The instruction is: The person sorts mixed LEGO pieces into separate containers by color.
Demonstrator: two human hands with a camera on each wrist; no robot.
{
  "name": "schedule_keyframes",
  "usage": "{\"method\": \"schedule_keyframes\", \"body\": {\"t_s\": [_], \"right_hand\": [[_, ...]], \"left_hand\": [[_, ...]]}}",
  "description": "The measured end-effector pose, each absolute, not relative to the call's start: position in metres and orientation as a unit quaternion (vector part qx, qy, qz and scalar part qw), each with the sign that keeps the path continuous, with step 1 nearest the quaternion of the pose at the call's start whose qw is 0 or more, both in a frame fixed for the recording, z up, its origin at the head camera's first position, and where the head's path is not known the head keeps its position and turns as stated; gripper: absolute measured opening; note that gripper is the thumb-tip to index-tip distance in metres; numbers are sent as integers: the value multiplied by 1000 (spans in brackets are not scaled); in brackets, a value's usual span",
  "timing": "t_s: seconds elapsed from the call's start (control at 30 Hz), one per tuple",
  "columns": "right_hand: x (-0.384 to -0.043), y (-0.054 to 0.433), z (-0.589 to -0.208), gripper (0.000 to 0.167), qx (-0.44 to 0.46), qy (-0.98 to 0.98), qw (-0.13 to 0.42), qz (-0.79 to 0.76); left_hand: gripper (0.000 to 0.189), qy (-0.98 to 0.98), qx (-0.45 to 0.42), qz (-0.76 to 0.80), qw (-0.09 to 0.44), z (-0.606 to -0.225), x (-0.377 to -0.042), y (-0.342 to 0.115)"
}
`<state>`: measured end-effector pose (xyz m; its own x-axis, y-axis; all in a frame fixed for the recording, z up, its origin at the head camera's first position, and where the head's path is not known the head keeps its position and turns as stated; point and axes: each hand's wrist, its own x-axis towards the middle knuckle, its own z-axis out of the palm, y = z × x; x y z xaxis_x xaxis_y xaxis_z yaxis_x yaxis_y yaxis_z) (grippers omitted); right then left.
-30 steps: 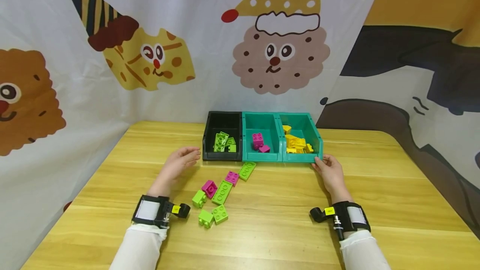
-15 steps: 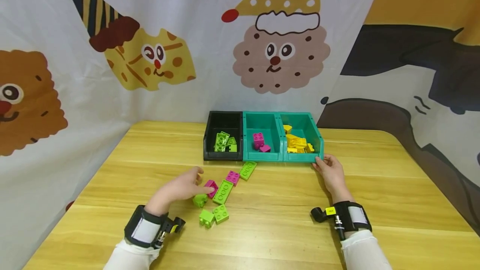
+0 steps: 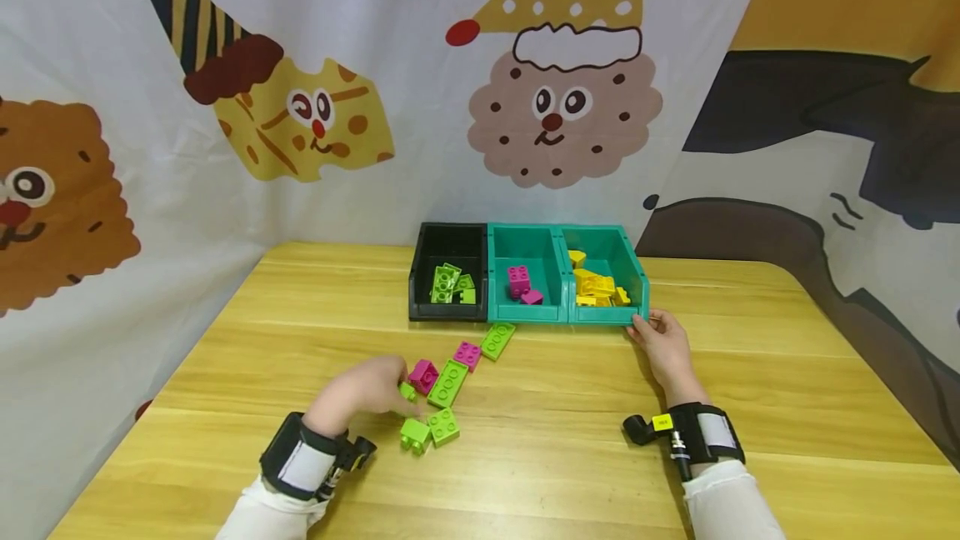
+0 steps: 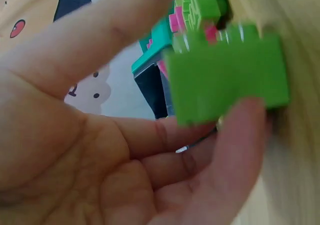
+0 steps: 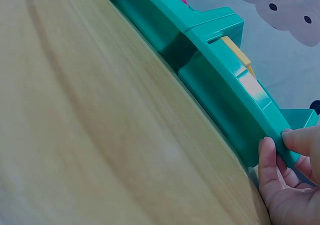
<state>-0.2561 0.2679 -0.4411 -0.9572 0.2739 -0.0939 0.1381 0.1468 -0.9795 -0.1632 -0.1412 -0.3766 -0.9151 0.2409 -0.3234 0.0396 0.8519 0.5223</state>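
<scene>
My left hand (image 3: 369, 387) is low over the table, with a green toy brick (image 3: 407, 392) between its thumb and fingers. In the left wrist view the thumb lies across the near face of that green brick (image 4: 225, 77), and other fingers pass behind it. A pink brick (image 3: 423, 376) sits just beyond, and two green bricks (image 3: 415, 435) lie nearer the body. My right hand (image 3: 663, 350) grips the front corner of the right teal bin (image 3: 607, 315), thumb on the rim and fingers below, as the right wrist view shows.
A black bin (image 3: 448, 312) with green bricks and a middle teal bin (image 3: 527, 312) with pink bricks adjoin the right bin, which contains yellow bricks (image 3: 595, 283). Long green bricks (image 3: 447, 383) and a pink square brick (image 3: 467, 355) lie before them. A printed cloth hangs behind the table.
My left hand has come from beside the black bin towards the body and right, past the pink brick, to the green brick. The right hand keeps its hold on the bin corner.
</scene>
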Motion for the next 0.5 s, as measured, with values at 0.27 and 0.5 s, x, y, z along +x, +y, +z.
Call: {"method": "schedule_keyframes", "body": {"t_s": [0.27, 0.5], "right_hand": [[-257, 268, -441, 33, -132, -750, 58, 646], [-257, 269, -442, 34, -137, -751, 54, 644]], "left_hand": [[25, 944, 92, 256, 185, -375, -162, -143], [23, 947, 89, 257, 171, -371, -164, -149]]}}
